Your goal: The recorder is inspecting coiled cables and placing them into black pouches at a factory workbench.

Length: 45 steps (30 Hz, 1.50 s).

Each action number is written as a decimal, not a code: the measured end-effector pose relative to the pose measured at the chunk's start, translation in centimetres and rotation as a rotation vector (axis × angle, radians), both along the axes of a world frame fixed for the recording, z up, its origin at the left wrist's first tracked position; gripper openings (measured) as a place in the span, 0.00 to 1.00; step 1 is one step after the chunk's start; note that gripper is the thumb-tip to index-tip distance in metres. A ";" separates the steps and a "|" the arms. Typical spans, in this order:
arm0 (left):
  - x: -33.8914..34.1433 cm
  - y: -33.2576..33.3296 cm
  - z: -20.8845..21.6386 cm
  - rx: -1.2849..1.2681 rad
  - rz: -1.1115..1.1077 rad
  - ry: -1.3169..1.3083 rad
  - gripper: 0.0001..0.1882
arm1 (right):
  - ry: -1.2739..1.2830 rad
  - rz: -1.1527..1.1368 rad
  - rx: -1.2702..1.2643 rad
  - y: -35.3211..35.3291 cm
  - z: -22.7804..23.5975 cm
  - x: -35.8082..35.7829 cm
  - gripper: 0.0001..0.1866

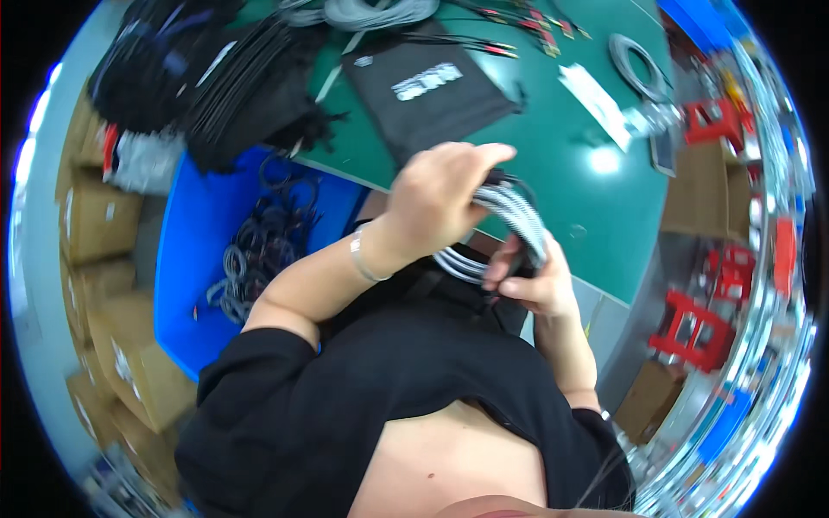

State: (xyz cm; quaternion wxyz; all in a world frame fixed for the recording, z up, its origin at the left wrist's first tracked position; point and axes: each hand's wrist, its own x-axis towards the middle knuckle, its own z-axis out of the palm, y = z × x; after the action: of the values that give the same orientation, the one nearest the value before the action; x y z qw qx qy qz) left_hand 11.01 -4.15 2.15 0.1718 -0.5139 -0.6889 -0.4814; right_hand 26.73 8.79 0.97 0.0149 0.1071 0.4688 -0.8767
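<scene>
Braided black-and-white cable coil (515, 211): held up at near edge of green tabletop (604, 229), between both hands. R hand (537, 278) closed on coil's lower R side, thumb & fingers gripping. L hand (439, 194) at coil's upper end, thumb extended; fingers partly hidden & blurred, so I can't tell if they grip. Beyond, on tabletop, I note flat black pouch (462, 116) w/ white print. To L: blue bin (192, 250) w/ cable coils (275, 226).
</scene>
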 end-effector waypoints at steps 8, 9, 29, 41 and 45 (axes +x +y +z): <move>0.6 -3.8 -3.0 -0.149 -0.884 -1.647 0.23 | 0.088 -0.131 -0.150 2.7 -2.8 2.0 0.23; 0.6 -4.0 -3.0 -0.150 -0.978 -1.653 0.18 | -0.020 -0.140 -0.031 2.5 -2.4 1.9 0.23; -2.0 -2.2 -2.2 -0.493 -0.246 -0.966 0.11 | -0.304 -0.148 0.549 3.6 -0.7 -0.4 0.10; -3.6 -1.2 -1.8 -0.423 -0.371 -1.092 0.23 | -0.203 -0.219 0.398 5.3 -1.2 0.8 0.10; -5.0 -1.1 -2.1 -0.454 -0.077 -0.672 0.23 | -0.208 -0.241 0.394 6.2 -1.1 1.9 0.11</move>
State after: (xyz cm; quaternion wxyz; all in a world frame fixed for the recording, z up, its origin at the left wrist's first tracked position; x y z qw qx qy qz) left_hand 6.05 -5.23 0.07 -0.1990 -0.3781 -0.7759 -0.4641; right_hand 28.60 14.99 -0.17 -0.0626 0.2527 0.6104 -0.7481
